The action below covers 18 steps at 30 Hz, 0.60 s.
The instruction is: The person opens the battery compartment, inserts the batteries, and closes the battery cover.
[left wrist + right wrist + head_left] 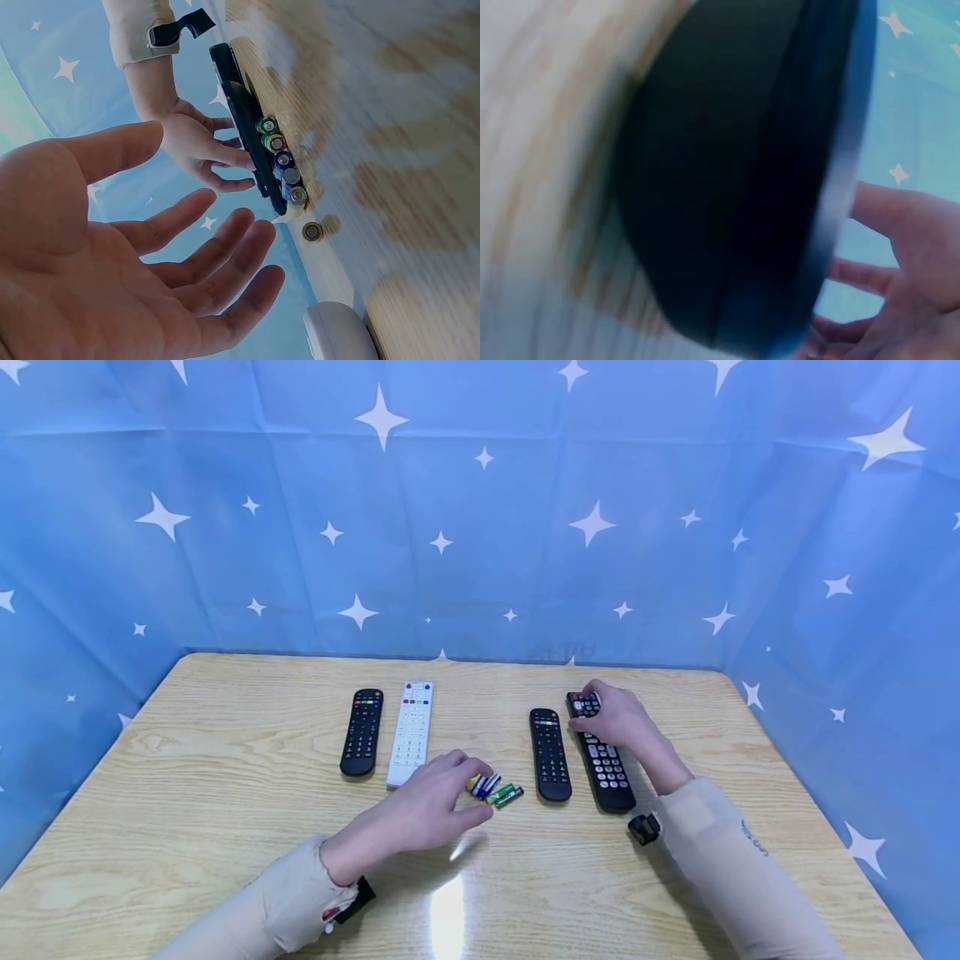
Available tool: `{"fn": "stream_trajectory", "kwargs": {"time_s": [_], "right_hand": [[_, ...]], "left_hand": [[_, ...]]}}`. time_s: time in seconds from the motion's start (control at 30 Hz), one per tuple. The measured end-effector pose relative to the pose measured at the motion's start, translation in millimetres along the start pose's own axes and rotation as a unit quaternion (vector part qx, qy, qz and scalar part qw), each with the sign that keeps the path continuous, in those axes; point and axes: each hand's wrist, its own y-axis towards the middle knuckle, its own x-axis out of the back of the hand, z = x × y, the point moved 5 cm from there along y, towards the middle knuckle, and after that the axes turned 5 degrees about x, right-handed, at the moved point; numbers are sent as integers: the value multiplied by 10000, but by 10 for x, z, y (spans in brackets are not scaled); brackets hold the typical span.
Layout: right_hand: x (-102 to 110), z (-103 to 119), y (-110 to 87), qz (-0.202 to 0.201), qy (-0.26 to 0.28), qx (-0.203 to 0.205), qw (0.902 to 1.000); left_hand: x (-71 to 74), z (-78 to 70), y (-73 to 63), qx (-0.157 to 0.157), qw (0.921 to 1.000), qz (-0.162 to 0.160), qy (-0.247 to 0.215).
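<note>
- Head view: bright, even light; white glare on the near middle of the table (pixel 570 893); soft shadows beneath both sleeves (pixel 270 902).
- Left wrist view: dimmer; pale reflections across the table.
- Right wrist view: bluish cast; black remote (pixel 705 187) and table blurred.

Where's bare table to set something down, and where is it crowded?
The wooden table is bare left of the leftmost black remote, between the white remote and the middle black remote behind the batteries, and at the front between the sleeves. Crowded: around those batteries by the left hand, and where the right hand is over the rightmost black remote.
</note>
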Motion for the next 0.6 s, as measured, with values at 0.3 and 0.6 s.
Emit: {"fn": "stream_trajectory", "kwargs": {"time_s": [0.3, 0.6], "right_hand": [[15, 17, -14, -5, -167, 116, 9998], [70, 220, -110, -288, -395, 137, 9987]], "left_hand": [[-15, 8, -1, 73, 9999, 76, 33], [-9, -10, -5, 43, 10000, 79, 27]]}}
